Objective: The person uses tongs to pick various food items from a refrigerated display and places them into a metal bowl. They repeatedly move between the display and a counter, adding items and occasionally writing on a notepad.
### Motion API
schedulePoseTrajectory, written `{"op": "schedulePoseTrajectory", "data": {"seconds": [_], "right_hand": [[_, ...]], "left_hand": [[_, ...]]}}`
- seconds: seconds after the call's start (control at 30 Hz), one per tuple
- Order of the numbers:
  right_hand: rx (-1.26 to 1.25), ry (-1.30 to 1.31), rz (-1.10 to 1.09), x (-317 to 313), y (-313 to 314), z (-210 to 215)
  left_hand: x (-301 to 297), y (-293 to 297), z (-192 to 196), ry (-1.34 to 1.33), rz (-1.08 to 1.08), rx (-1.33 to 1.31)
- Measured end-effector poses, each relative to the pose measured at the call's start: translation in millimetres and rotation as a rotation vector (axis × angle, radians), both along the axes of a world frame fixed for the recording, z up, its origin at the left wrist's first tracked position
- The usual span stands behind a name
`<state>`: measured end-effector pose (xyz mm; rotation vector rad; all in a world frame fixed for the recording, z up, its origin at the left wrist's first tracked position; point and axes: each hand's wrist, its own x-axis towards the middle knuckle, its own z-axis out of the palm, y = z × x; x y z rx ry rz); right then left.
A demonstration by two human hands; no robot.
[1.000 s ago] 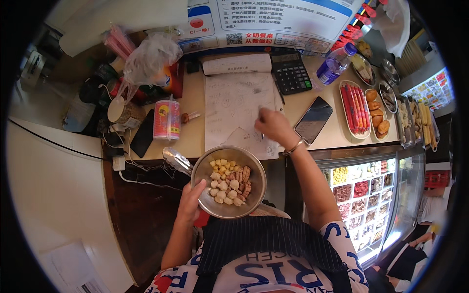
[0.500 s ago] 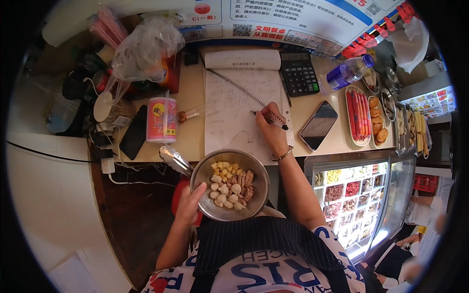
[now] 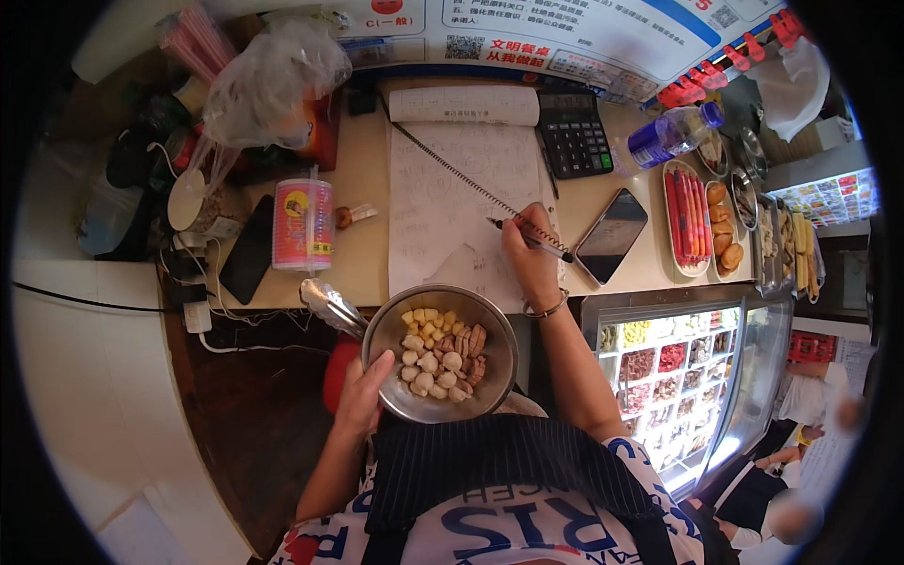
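Observation:
My left hand [image 3: 362,394] grips the rim of a steel bowl [image 3: 501,379] just in front of my apron. Whitish balls [image 3: 431,375], yellow cubes [image 3: 428,323] and brown-pink scored pieces lie inside it. Metal tongs [image 3: 331,307] stick out past the bowl's left side. My right hand [image 3: 529,252] is closed round a black pen [image 3: 546,247] tied to a coiled cord [image 3: 447,168]. The pen's tip is over the page of a notepad [image 3: 438,207] with faint handwriting, its top sheets folded back.
A calculator [image 3: 574,134], phone [image 3: 612,234] and purple-labelled bottle [image 3: 664,138] stand right of the notepad. Farther right are food trays [image 3: 685,231] and a lit display case [image 3: 673,377]. On the left are a pink can [image 3: 303,226], a dark phone [image 3: 248,252] and a plastic bag [image 3: 273,85].
My right hand has shifted slightly, and the pen lies at a different slant, with its back end farther right. The bowl stays in my left hand, nearly in place.

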<state>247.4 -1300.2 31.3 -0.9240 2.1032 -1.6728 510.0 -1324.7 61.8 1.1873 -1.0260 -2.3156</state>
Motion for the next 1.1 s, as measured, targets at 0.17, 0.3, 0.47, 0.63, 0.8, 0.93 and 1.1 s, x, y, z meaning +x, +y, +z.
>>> {"op": "schedulePoseTrajectory", "data": {"seconds": [0.17, 0.3, 0.47, 0.63, 0.8, 0.93, 1.1], "right_hand": [[0.038, 0.045, 0.017, 6, 3, -13], [0.030, 0.123, 0.046, 6, 4, -18], [0.021, 0.092, 0.062, 2, 7, -26], [0.032, 0.035, 0.101, 0, 11, -29], [-0.054, -0.037, -0.011, -2, 7, -35], [0.031, 0.122, 0.009, 0, 6, -22], [0.020, 0.149, 0.001, -3, 8, -29]], "left_hand": [[0, 5, -4, -0.013, 0.014, 0.012], [0, 6, -3, -0.015, 0.014, 0.037], [-2, 9, -4, -0.002, 0.029, 0.042], [-1, 11, -6, 0.006, 0.033, 0.048], [-3, 14, -9, -0.012, 0.037, 0.038], [-5, 15, -10, -0.027, 0.044, 0.035], [-2, 16, -16, -0.013, 0.025, 0.031]]}}
